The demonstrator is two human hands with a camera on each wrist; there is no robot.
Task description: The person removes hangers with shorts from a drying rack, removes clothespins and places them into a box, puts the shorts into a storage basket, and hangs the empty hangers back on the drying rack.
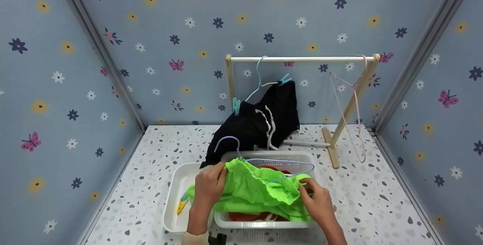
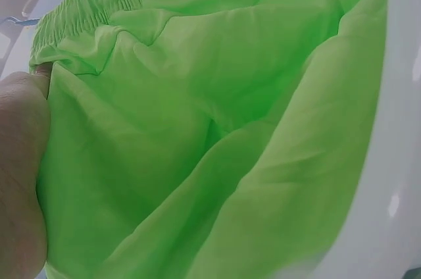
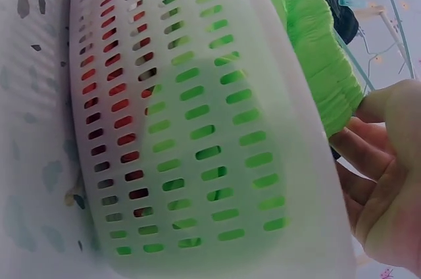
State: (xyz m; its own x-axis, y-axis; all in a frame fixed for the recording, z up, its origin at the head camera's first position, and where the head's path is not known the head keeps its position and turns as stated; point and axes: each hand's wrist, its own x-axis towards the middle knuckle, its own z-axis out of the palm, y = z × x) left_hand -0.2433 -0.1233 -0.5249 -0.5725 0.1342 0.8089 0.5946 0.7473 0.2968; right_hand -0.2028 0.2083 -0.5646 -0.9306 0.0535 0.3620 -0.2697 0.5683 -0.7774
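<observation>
Bright green shorts (image 1: 249,192) with a gathered elastic waistband are spread over a white basket (image 1: 264,224). My left hand (image 1: 209,184) pinches the waistband at its left end; the left wrist view shows the thumb side of that hand (image 2: 23,174) against the fabric. At the opposite end, my right hand (image 1: 319,201) pinches the waistband between thumb and fingers, just outside the basket wall in the right wrist view. A blue wire hanger (image 1: 238,147) lies along the waistband, its hook up at the left and its right end over the cloth.
Behind the basket, black shorts (image 1: 241,124) hang by teal clothespins (image 1: 236,106) from a hanger on a wooden rack (image 1: 309,59). A pink hanger (image 1: 357,105) hangs at the rack's right. Left of the basket, a white tray (image 1: 169,203) holds a yellow clothespin (image 1: 182,206). Red cloth (image 1: 245,217) lies inside the basket.
</observation>
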